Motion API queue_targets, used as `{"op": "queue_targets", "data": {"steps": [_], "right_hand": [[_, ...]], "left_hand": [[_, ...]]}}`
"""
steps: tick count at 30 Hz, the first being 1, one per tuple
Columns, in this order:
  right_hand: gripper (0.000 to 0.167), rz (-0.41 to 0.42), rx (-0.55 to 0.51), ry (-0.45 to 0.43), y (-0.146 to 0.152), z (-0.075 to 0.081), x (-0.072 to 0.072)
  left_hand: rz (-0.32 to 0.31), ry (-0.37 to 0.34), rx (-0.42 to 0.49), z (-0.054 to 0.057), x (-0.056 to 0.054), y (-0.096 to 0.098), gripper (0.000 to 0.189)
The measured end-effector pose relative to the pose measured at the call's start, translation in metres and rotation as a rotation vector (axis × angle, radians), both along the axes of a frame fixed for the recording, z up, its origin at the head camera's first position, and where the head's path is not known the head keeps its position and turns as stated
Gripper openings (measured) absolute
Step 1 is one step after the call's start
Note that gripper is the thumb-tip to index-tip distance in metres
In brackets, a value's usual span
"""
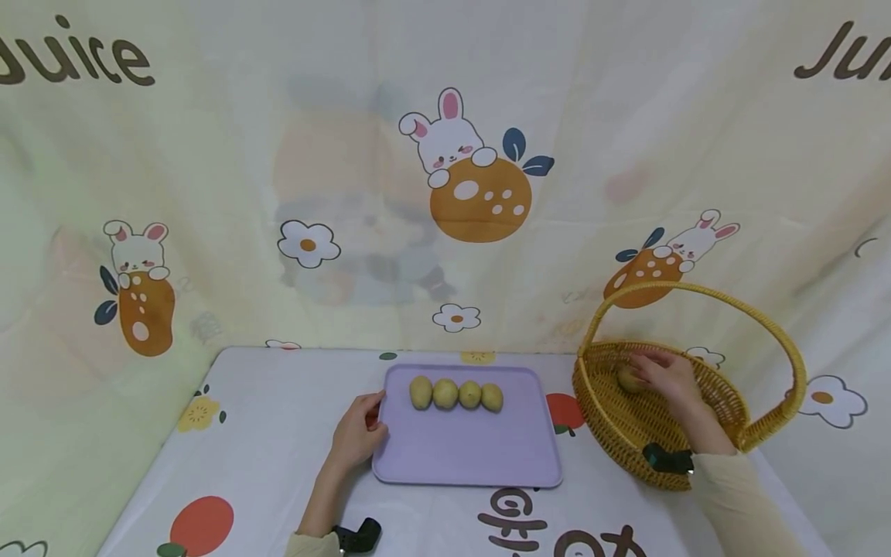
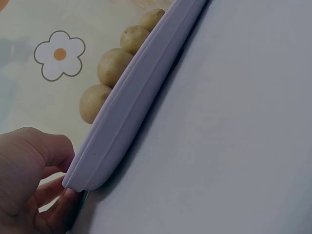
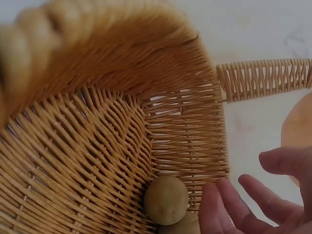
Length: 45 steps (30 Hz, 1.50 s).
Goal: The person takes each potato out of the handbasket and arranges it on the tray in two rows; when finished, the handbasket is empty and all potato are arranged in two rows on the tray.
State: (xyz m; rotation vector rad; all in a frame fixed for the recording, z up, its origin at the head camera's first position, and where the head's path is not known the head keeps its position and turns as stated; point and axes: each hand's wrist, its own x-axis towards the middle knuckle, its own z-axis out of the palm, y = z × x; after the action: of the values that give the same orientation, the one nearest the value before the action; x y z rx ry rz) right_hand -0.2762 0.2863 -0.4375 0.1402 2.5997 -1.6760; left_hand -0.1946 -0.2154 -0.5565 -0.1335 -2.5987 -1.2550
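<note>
My left hand point(image 1: 357, 435) pinches the left edge of a light purple tray point(image 1: 466, 449), thumb over the rim and fingers beneath it. Several potatoes point(image 1: 445, 394) stand in a row along the tray's far half. At the right, my right hand point(image 1: 670, 377) reaches into a wicker basket point(image 1: 604, 422), its fingers parted and only loosely bent. A potato point(image 3: 166, 200) lies in the basket just beside the fingertips, and a second potato point(image 3: 183, 225) is partly hidden below it. Nothing shows between the right thumb and fingers in the right wrist view.
The basket's tall handle point(image 1: 759, 316) arches above my right forearm. A white tablecloth point(image 1: 278, 410) with printed fruit covers the table, and a curtain point(image 1: 348, 155) with rabbit prints hangs behind it.
</note>
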Motion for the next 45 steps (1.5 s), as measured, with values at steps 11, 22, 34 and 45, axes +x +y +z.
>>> {"op": "queue_targets", "data": {"steps": [11,22,34,45], "right_hand": [[0.06,0.066,0.177,-0.034,0.014,-0.009,0.0],[0.058,0.107,0.19,-0.14,0.022,-0.01,-0.012],[0.05,0.164,0.25,-0.108,0.021,-0.017,-0.02],[0.05,0.197,0.102,-0.258,0.02,-0.017,-0.019]], "left_hand": [[-0.004,0.017,-0.005,-0.002,0.0,0.0,0.056],[0.002,0.002,0.006,-0.003,0.001,0.001,0.056],[0.004,0.026,0.004,-0.004,-0.001,-0.001,0.056],[-0.004,0.013,-0.005,-0.004,-0.001,-0.001,0.056]]}}
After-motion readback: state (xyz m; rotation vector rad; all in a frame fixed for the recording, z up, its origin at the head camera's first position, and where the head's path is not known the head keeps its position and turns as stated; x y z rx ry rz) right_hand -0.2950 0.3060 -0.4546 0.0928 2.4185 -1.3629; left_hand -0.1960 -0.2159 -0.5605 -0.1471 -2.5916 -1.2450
